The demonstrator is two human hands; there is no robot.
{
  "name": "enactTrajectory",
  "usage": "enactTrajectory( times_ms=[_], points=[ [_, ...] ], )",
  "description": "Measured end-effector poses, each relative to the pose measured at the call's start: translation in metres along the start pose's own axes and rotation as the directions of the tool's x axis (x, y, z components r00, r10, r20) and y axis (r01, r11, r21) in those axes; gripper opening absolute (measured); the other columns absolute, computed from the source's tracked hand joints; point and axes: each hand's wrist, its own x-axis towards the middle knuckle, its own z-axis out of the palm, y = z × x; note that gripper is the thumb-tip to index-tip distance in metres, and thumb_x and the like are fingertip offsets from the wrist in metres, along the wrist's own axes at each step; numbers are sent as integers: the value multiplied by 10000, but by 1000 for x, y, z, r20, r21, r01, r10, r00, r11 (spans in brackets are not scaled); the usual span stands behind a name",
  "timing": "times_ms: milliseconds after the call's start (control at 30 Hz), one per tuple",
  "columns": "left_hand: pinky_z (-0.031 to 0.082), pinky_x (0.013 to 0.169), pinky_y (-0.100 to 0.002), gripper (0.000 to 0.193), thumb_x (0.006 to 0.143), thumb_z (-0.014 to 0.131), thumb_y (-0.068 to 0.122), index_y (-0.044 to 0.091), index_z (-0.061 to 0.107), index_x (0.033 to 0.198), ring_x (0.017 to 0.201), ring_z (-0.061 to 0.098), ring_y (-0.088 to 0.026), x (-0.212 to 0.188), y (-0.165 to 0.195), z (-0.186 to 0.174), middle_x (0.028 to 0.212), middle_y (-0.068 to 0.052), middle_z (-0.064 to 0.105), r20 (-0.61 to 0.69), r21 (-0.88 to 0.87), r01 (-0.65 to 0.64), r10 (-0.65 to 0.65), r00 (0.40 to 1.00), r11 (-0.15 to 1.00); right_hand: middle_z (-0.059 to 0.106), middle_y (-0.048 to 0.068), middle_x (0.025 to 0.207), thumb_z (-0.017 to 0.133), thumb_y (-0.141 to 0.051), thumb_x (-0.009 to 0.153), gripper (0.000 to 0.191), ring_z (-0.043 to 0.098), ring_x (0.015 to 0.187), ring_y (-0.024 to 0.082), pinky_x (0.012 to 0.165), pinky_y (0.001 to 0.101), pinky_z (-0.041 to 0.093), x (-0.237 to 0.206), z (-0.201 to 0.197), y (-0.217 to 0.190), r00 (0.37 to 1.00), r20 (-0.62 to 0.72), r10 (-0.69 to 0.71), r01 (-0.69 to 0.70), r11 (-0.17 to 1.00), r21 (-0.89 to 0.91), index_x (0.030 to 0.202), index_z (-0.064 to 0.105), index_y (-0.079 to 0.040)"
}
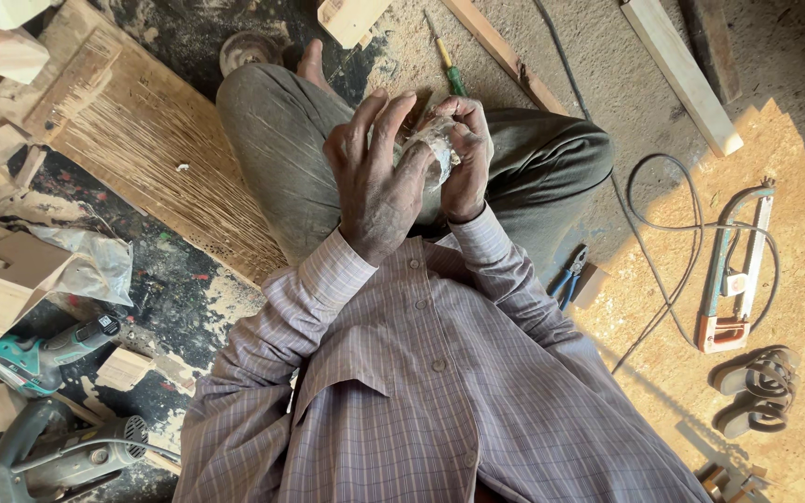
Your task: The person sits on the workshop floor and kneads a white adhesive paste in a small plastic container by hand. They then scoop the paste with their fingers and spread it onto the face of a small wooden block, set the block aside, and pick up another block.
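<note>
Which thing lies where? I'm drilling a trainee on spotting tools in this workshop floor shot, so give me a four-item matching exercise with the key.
Things:
1. pliers
2. screwdriver
3. sandals
4. teal power drill

Places:
A. lower left, among wood offcuts
B. sunlit floor, lower right
C. beyond the knees, on sawdust
D. beside the person's right elbow

Pairs: 1-D, 2-C, 3-B, 4-A

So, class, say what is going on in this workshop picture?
A person sits cross-legged on a sawdust-covered floor, both hands raised in front of the chest. The left hand and right hand together hold a small crumpled clear plastic wrapper. Around them lie pliers, a screwdriver, a hacksaw, sandals and power tools.
</note>
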Motion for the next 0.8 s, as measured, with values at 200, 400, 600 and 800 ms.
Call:
enactTrajectory(
  times_ms=[200, 400, 600, 800],
  points=[
    [329, 1115, -559, 127, 947, 797, 179, 129, 754, 1056, 1420, 434, -310, 7, 7, -5, 1505, -60, 505, 25, -14, 4, -3, 1000, 1000, 631, 109, 1088, 503, -219, 1019, 293, 629, 965, 171, 893, 294, 521, -1, 0, -2, 1000, 5, -13, 13, 999, 43, 1191, 544, 15],
    [324, 1124, -554, 165, 930, 800, 175, 120, 757, 1080, 1412, 446, -306, 14, 11, -8, 1483, -75, 514, 65, -13, -2, 3, 998, 1000, 619, 100, 1106, 492, -228, 1021, 302, 622, 974, 165, 893, 291, 520, 0, -2, -6, 1000, -14, -21, 20, 1000, -22, 1176, 553, 24],
    [307, 1154, -564, 180, 930, 782, 148, 100, 753, 1100, 1409, 444, -348, 23, 19, -20, 1479, -104, 509, 101, -88, 28, -19, 995, 996, 630, 98, 1084, 478, -270, 1032, 332, 637, 972, 166, 898, 289, 519, -2, -2, -6, 1000, 3, -28, 27, 999, 25, 1188, 551, 13],
    [352, 1124, -535, 205, 925, 777, 148, 97, 745, 1121, 1330, 481, -360, 29, 22, -34, 1418, -115, 542, 110, -147, 58, -42, 993, 987, 634, 83, 1084, 430, -372, 1085, 422, 629, 974, 147, 899, 283, 515, -2, -3, -10, 998, 6, -68, 68, 997, -34, 1195, 569, 11]
  ],
)
